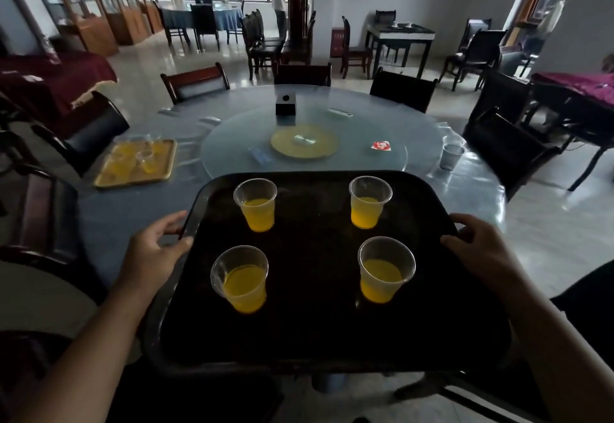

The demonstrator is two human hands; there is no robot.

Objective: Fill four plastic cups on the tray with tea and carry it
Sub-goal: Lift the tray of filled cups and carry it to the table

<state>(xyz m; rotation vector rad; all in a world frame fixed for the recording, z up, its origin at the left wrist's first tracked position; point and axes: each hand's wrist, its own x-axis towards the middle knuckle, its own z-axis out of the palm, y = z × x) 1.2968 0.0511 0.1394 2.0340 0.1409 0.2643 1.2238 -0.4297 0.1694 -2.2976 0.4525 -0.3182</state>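
Carrying four thin plastic cups [255, 205] part-filled with yellow tea [244, 284], the black tray [315, 339] is level at the near edge of the round table [365, 100]. Judged light, soft-walled and apt to slosh or slide, the cups want a steady carry. The left hand [156, 249] and right hand [478, 253] grip the side rims, fingers curled round them.

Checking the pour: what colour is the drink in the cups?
The drink is yellow-orange; head view shows it best.
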